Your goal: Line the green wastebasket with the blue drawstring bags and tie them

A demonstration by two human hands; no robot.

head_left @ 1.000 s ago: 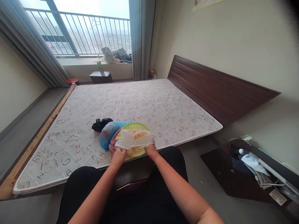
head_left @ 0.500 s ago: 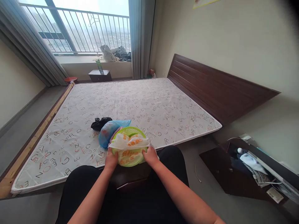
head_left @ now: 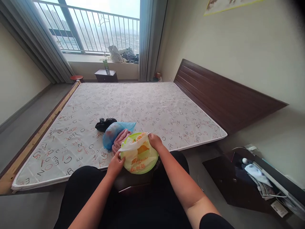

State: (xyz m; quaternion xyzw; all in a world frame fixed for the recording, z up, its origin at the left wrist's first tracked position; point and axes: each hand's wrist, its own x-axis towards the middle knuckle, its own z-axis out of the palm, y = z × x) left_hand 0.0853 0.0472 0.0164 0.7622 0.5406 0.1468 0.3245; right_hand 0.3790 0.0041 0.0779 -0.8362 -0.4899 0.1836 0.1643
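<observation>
A: Position of the green basket?

B: At the near edge of the mattress, just in front of the seated person's knees, overhanging the edge slightly. A white plastic bag with orange print is spread over and into it, like a liner.

A: Why the two-handed hold?

B: My reading: thin film collapses unless it is stretched from opposite sides. The left hand pins the bag at the basket's near-left rim; the right hand holds the far rim, keeping the mouth of the bag up.

A: Grip state?

B: Right hand: fingers curled closed, pinching a fold of bag at the rim. Left hand: fingers bent against bag and rim. Whether it truly clamps or only presses, cannot tell.

A: Neighbours?

B: A pink cloth touches the basket's left side; a blue bag lies just beyond it; a black bag farther up the mattress.
</observation>
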